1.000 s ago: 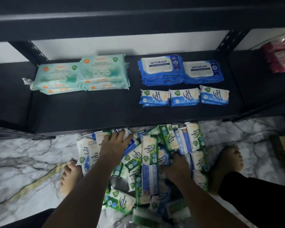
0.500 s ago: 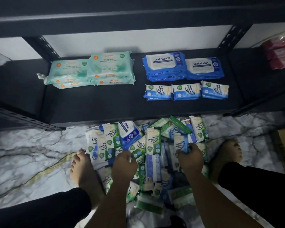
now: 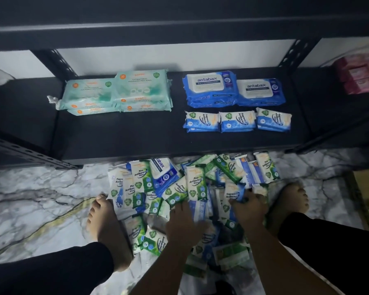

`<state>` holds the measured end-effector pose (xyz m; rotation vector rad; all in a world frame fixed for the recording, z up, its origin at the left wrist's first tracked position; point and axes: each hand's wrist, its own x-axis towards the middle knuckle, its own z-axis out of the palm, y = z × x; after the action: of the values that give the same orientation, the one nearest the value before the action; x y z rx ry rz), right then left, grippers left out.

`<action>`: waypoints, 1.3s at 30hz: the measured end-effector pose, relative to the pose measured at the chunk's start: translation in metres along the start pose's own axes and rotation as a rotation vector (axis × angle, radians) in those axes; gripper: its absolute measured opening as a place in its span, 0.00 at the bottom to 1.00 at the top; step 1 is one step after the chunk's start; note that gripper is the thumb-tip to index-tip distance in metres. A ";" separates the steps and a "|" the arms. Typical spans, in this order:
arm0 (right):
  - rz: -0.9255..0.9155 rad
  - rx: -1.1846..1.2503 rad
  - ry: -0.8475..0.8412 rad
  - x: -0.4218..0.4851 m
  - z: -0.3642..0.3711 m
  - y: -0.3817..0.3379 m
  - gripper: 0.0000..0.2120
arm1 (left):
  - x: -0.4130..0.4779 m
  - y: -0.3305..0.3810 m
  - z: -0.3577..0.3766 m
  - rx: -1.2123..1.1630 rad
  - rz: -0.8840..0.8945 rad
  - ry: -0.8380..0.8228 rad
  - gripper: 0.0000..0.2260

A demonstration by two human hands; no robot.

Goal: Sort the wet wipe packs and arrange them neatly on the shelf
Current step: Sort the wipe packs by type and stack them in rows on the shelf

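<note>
Fingers [image 3: 246,199] of your right hand [image 3: 250,209] are curled round a small blue pack [image 3: 233,191]. They pinch its lower end, so the rest stands out beyond your knuckles with its long axis pointing away from you toward the shelf [image 3: 119,137]. In the head view, the only one you have, that hand sits low over the right side of the pile [image 3: 195,182] on the marble floor [image 3: 41,199]. Your left hand [image 3: 182,224] lies on the middle of the pile with its fingers bent down among the packs. Whether they grip one cannot be told from here.

As I judge it, the coming move turns on this. The row of small blue packs [image 3: 237,122], which carry the same print, lies almost straight ahead of your right hand. It sits near the front edge of the shelf, just in front of the large blue packs [image 3: 234,88]. The pale green packs [image 3: 119,92] sit well apart to the left. Your right hand is the nearer one to that row. Each pack in the row lies flat with its long axis across the shelf, while yours points forward. Expect to give it about a quarter turn before setting it down.
</note>
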<state>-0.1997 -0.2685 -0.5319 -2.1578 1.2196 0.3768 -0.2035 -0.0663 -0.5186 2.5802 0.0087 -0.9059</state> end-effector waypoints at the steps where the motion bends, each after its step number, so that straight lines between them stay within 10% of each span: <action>1: 0.012 -0.002 -0.001 -0.001 0.000 -0.001 0.17 | -0.001 0.003 0.004 0.027 -0.018 -0.005 0.45; 12: 0.046 0.142 -0.003 -0.015 -0.026 -0.008 0.08 | 0.002 0.005 -0.013 0.198 0.051 -0.178 0.36; 16: 0.122 0.212 -0.035 -0.024 -0.045 -0.011 0.07 | 0.006 0.011 -0.046 0.004 0.065 -0.420 0.16; 21: 0.196 0.455 -0.082 -0.040 -0.064 -0.010 0.30 | 0.003 0.003 -0.076 -0.283 -0.156 -0.587 0.24; 24: 0.222 0.624 -0.129 -0.047 -0.072 -0.011 0.21 | 0.001 0.004 -0.091 -0.560 -0.291 -0.666 0.32; 36: 0.188 1.014 -0.200 -0.053 -0.103 -0.045 0.21 | 0.008 0.031 -0.132 -0.748 0.086 -0.099 0.10; 39: 0.186 1.088 -0.180 -0.053 -0.105 -0.056 0.22 | 0.001 0.044 -0.140 -0.797 0.138 0.014 0.22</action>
<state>-0.1860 -0.2793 -0.4026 -1.0613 1.1327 -0.0445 -0.1127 -0.0539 -0.4040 1.8194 0.1601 -0.6520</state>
